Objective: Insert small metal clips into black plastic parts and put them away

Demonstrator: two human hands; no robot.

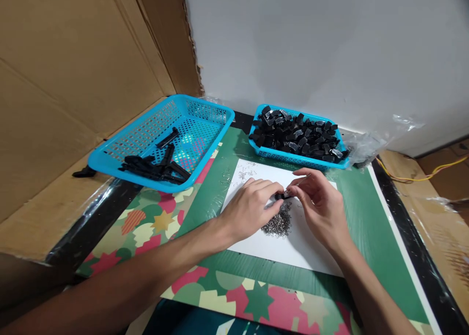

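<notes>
Black tbl (pixel 93 222), green/patterned cover (pixel 370 218); white sheet (pixel 308 249) mid, blue bskt L (pixel 208 111), blue bskt R (pixel 293 158).

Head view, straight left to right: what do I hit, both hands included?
Loose black piece → sparsely filled blue basket → left hand → small black part at the fingertips → right hand → yellow wire.
</notes>
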